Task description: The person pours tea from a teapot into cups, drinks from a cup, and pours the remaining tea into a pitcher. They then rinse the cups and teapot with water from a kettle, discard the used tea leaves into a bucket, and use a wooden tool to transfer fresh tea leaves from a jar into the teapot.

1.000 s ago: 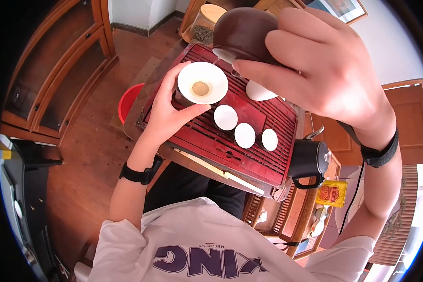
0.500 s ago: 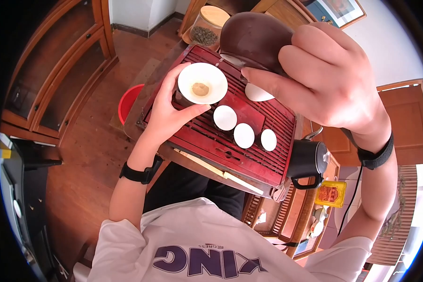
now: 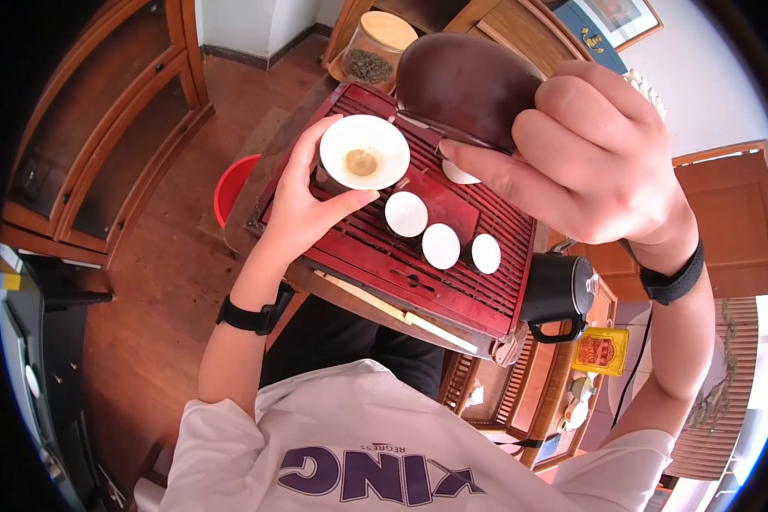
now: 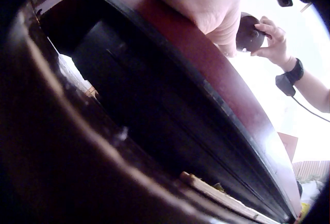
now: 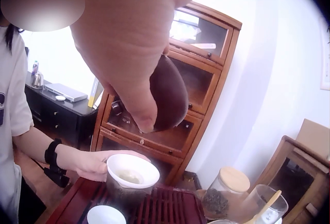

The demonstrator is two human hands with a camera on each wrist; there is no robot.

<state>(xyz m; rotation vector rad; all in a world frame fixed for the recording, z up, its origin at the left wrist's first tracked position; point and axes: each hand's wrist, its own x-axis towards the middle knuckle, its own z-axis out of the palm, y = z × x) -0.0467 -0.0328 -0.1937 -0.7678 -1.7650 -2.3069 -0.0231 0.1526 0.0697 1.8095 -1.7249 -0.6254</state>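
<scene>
My left hand holds a white-lined bowl with a dark outside, thumb on its near side, above the red slatted tea tray. A brownish round patch shows at the bowl's bottom. Up on the right, the curled fingers of my right hand grip a dark brown rounded vessel, tipped with its mouth down towards the bowl. In the right wrist view that vessel hangs above the bowl. The left wrist view has the tray's edge and the right hand beyond.
Three small white-lined cups stand in a row on the tray. A white vessel is partly hidden behind the right hand. To the right stands a black kettle; at the tray's far corner, a lidded glass jar of tea leaves.
My right hand has lowered slightly with the brown vessel, whose white inside now barely shows. The bowl in my left hand has hardly moved.
</scene>
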